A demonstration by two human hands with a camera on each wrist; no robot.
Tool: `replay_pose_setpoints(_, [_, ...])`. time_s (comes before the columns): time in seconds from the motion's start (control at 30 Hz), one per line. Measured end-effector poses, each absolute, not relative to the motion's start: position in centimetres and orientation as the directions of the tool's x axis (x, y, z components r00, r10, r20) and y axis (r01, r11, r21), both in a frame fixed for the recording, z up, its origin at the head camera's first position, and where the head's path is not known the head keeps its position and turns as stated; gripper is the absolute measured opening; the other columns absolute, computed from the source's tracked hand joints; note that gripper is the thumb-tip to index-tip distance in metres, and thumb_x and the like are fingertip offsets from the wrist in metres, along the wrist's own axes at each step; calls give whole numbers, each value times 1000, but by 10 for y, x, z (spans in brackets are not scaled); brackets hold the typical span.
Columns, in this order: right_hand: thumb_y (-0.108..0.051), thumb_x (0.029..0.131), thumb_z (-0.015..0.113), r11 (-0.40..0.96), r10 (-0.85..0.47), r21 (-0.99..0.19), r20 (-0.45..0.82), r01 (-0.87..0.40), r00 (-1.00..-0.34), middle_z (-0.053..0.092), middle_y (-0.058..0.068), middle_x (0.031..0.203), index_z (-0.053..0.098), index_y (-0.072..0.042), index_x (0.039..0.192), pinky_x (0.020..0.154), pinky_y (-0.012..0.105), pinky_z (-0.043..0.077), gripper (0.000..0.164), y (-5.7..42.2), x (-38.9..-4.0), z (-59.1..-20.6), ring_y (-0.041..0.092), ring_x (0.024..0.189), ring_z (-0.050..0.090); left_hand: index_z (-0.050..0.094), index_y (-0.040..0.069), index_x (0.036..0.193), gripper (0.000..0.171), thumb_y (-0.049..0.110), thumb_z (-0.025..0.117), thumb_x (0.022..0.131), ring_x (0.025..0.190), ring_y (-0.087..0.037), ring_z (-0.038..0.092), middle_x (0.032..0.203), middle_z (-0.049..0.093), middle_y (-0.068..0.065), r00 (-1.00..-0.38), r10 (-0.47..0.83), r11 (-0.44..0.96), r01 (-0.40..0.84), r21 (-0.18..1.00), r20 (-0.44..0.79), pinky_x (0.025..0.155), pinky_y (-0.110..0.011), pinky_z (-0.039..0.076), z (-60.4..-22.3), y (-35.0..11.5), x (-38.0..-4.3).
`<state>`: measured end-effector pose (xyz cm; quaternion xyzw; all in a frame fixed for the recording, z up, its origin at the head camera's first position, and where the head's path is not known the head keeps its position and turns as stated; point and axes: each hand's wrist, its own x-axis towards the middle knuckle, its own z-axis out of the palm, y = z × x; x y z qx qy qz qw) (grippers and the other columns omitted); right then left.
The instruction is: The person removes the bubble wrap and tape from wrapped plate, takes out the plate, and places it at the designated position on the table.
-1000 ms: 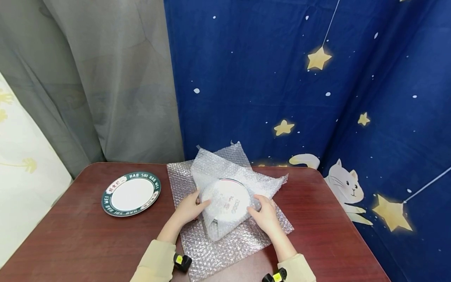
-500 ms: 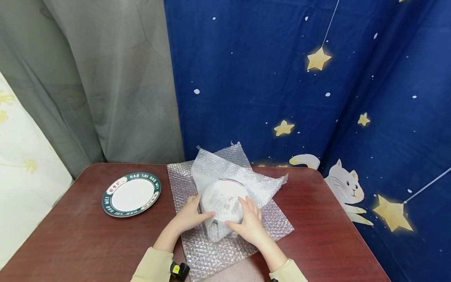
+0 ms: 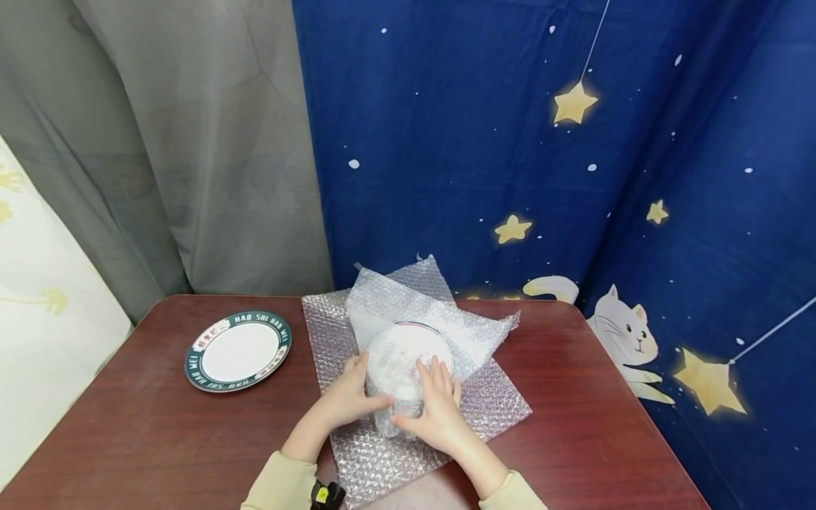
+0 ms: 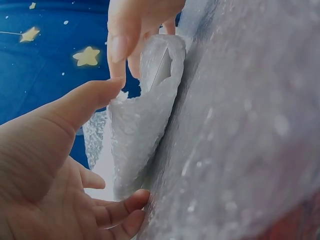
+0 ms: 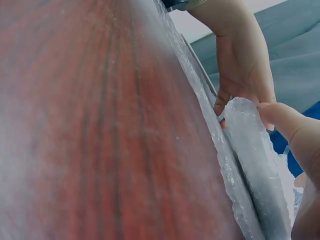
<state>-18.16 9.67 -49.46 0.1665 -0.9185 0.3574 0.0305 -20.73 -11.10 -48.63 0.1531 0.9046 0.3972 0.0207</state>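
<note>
A round white plate (image 3: pixel 398 354) lies under a fold of bubble wrap (image 3: pixel 440 315), its thin dark-and-red rim line showing through. Beneath it spreads a larger sheet of bubble wrap (image 3: pixel 408 467). My left hand (image 3: pixel 347 393) holds the plate's left edge through the wrap, thumb over the front, fingers along the side. In the left wrist view, that thumb (image 4: pixel 92 100) touches the top of the folded wrap (image 4: pixel 145 120). My right hand (image 3: pixel 440 414) rests on top with its fingers extended, its thumb near the left thumb. In the right wrist view, the right thumb (image 5: pixel 285 117) touches the folded edge.
Another plate (image 3: pixel 239 352), white with a green lettered rim, lies on the left of the brown wooden table (image 3: pixel 140 425). Grey and blue curtains (image 3: pixel 446 142) hang just behind the table. Corners of wrap stick out toward the back and right.
My right hand has moved from the plate's right edge leftward and forward onto its front top. My left hand has shifted slightly down along the left edge. The green-rimmed plate has not moved.
</note>
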Motion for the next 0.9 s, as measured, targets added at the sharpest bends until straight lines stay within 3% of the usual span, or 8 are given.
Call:
replay_pose_setpoints(0.3, [-37, 67, 83, 689, -308, -637, 174, -345, -935, 6, 33, 152, 23, 1, 149, 103, 70, -4, 109, 95, -180, -497, 47, 140, 0, 19, -17, 144, 112, 40, 82, 70, 120, -47, 44, 141, 27, -37, -950, 305, 645, 262, 717, 73, 94, -56, 43, -485, -109, -205])
replay_pose_setpoints(0.9, [-15, 63, 76, 716, -285, -623, 153, -316, -946, 4, 33, 152, 20, 1, 150, 104, 67, -6, 104, 97, -180, -500, 46, 140, -2, 12, -16, 145, 105, 18, 77, 70, 128, -47, 34, 145, 19, -38, -939, 343, 596, 239, 766, 27, 99, -55, 38, -478, -114, -204])
